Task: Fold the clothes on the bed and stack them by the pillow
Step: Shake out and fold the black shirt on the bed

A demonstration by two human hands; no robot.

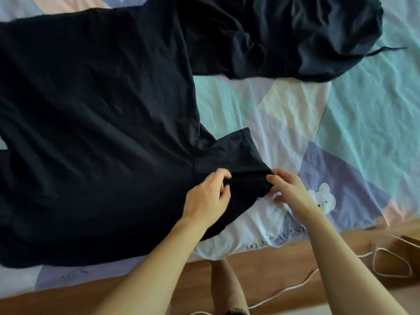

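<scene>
Dark navy T-shirt (pixel 91 123) spread flat on pastel patchwork bedsheet (pixel 354 114), covering sheet's left portion; short sleeve (pixel 229 155) projects toward sheet's centre. Left hand (pixel 208 196) on shirt beside sleeve seam, fingers curled, pinching fabric. Right hand (pixel 287 189) grips sleeve's outer corner, thumb on top, fingers beneath. Second dark garment (pixel 295 35) lies crumpled at sheet's far edge, touching shirt's far corner. Bear print (pixel 322 198) on sheet, just right of right hand. White cord (pixel 341 269) on wooden floor (pixel 261 264) below sheet's near edge.
</scene>
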